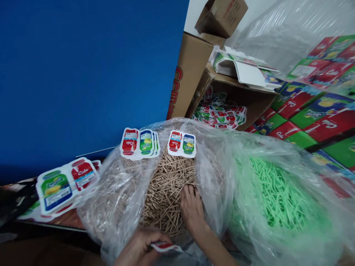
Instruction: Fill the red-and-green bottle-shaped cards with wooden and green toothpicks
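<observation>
My left hand [144, 245], at the lower edge, has its fingers closed on a printed sachet [163, 246], red with a white border and seen nearly edge-on. My right hand [192, 205] reaches down into a heap of thin brown sticks [169, 192], its fingers curled among them; the fingertips are partly hidden. A clear plastic bag [116, 201] surrounds the heap. On the far side of the bag lie a small stack of jar-shaped double sachets [138, 143] and one separate double sachet [181, 144], printed Cola and Sprite.
Right of the brown sticks is a clear bag of green sticks [277, 192]. More double sachets [66, 184] lie at left beside a blue panel [88, 74]. An open carton [257, 101] behind holds many sachets. Printed boxes [310, 111] are stacked at right.
</observation>
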The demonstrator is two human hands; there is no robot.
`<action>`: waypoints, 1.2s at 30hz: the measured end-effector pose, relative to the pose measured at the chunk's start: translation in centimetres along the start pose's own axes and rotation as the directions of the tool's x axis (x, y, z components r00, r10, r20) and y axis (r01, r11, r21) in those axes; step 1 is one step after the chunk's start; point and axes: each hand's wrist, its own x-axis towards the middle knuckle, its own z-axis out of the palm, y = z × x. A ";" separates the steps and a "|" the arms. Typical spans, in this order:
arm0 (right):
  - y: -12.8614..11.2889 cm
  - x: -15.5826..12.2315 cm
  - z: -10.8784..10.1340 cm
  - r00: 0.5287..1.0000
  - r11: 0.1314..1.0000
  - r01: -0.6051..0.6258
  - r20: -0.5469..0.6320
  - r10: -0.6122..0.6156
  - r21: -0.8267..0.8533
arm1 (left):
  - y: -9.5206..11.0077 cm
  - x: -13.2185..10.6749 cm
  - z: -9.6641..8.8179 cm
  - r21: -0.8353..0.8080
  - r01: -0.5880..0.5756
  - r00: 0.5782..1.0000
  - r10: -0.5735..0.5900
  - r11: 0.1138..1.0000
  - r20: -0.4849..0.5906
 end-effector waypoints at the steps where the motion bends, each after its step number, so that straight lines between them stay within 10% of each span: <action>1: 0.1 -0.1 0.1 1.000 1.000 -0.007 0.005 0.007 0.003 | 0.1 0.0 0.0 -0.011 0.010 1.000 -0.010 1.000 -0.009; 17: 0.0 2.2 -3.8 0.979 0.988 0.120 0.177 -0.102 -0.094 | 2.8 -0.3 -2.5 -0.301 0.327 0.916 -0.378 0.896 -0.131; 26: -2.1 4.7 -6.5 0.983 0.889 -0.158 0.157 0.099 0.429 | 3.5 -0.8 -5.3 -0.288 0.296 0.951 -0.310 0.911 -0.003; 30: -3.7 6.1 -6.6 0.892 0.512 -0.450 0.345 0.291 0.732 | 3.6 -0.1 -4.6 -0.203 0.229 0.967 -0.198 0.952 0.161; 36: -5.3 6.8 -4.8 0.587 -0.499 -0.541 0.729 0.352 0.677 | 2.1 2.7 -1.7 -0.207 0.255 0.946 -0.201 0.945 0.253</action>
